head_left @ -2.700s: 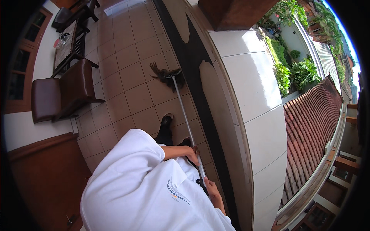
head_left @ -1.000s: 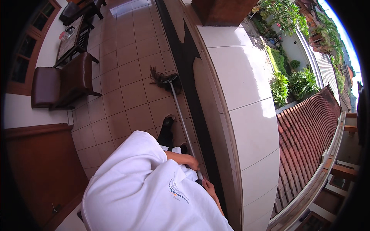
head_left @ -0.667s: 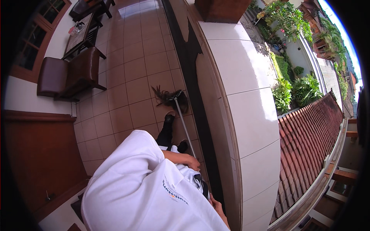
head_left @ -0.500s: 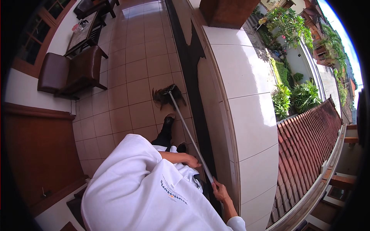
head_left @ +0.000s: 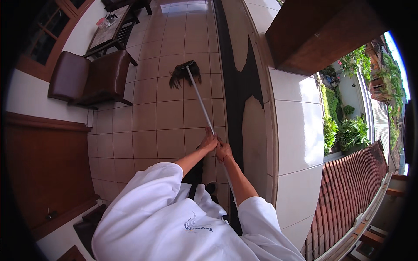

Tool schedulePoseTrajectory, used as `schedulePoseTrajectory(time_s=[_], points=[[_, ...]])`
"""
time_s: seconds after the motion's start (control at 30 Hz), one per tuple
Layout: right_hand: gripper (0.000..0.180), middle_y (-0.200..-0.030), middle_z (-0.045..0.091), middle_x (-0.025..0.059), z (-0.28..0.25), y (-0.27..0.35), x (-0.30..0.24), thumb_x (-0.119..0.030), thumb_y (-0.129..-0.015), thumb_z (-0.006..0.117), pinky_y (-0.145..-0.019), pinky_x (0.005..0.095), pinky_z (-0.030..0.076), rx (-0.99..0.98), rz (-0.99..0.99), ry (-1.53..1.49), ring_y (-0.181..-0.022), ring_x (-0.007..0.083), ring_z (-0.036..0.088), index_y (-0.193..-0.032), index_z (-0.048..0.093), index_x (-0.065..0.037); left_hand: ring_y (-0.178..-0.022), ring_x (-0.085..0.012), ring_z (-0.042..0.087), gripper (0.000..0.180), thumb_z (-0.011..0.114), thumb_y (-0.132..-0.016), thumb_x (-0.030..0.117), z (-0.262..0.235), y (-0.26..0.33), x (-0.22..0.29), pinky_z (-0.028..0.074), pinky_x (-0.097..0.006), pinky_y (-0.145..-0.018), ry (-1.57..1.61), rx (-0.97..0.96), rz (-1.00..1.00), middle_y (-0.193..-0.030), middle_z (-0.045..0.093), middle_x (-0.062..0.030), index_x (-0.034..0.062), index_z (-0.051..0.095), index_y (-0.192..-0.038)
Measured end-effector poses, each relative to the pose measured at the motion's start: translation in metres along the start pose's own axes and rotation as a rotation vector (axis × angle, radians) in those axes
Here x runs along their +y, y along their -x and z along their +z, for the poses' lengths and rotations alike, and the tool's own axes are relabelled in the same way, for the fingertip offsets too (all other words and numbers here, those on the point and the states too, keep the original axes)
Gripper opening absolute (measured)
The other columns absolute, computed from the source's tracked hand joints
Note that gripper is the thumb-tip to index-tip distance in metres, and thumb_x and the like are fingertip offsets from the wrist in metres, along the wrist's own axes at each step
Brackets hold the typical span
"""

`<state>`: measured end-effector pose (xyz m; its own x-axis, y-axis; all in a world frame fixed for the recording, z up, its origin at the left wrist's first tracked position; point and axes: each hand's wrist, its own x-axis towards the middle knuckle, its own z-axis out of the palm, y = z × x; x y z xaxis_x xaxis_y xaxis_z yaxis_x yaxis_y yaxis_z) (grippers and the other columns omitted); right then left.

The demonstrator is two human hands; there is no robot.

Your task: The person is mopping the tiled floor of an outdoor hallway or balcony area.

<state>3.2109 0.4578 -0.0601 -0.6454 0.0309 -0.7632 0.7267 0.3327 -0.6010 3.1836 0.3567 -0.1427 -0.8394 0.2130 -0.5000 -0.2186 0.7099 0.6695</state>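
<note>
A mop (head_left: 200, 96) with a long pale metal handle slants away from me, its dark stringy head resting on the tiled floor (head_left: 170, 115). My left hand (head_left: 209, 141) is closed round the handle, the farther of the two hands. Just behind it, almost touching, my right hand (head_left: 224, 150) grips the same handle. The handle's near end runs back under my right forearm toward my body. Part of my dark trousers and shoes shows below my hands.
At the left stand a brown leather chair (head_left: 99, 79) and a low table (head_left: 109, 31) with small items on it. A dark strip and a white-tiled ledge (head_left: 297, 130) run along the right, with a brown pillar (head_left: 318, 32) on the ledge. A brown door (head_left: 48, 174) is at the lower left.
The mop head has slid farther away across the tiles. My left hand, earlier near my body off the handle, now grips it, and my right hand has moved forward beside it.
</note>
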Motion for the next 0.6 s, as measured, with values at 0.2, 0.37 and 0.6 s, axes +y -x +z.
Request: schedulePoseTrajectory(time_s=[0.2, 0.37, 0.6], points=[[0.037, -0.048, 0.044, 0.004, 0.011, -0.104, -0.087, -0.032, -0.092, 0.041, -0.032, 0.0303, 0.029, 0.097, 0.07, -0.098, -0.035, 0.0134, 0.041, -0.126, 0.05, -0.02, -0.132, -0.0365, 0.016, 0.061, 0.026, -0.093, 0.029, -0.092, -0.116, 0.008, 0.017, -0.036, -0.109, 0.367, -0.043, -0.109, -0.14, 0.013, -0.0315, -0.0102, 0.005, -0.135], [0.038, -0.047, 0.041, 0.0025, -0.023, -0.109, -0.112, -0.034, -0.093, 0.04, -0.033, 0.0296, 0.028, 0.072, 0.159, -0.208, -0.035, 0.0121, 0.036, -0.13, 0.046, -0.024, -0.134, -0.0355, 0.008, 0.063, 0.029, -0.092, 0.029, -0.096, -0.15, 0.032, 0.014, -0.037, -0.11, 0.061, -0.11, -0.038, -0.143, 0.006, -0.0271, -0.0104, 0.006, -0.135], [0.041, -0.051, 0.042, 0.003, -0.053, -0.064, -0.045, -0.043, -0.092, 0.039, -0.033, 0.028, 0.028, 0.11, 0.242, -0.234, -0.035, 0.011, 0.033, -0.131, 0.043, -0.028, -0.133, -0.0356, 0.014, 0.068, 0.032, -0.092, 0.037, -0.032, -0.113, 0.051, 0.018, -0.036, -0.109, -0.068, -0.246, 0.079, -0.142, 0.011, -0.028, -0.0109, 0.007, -0.135]])
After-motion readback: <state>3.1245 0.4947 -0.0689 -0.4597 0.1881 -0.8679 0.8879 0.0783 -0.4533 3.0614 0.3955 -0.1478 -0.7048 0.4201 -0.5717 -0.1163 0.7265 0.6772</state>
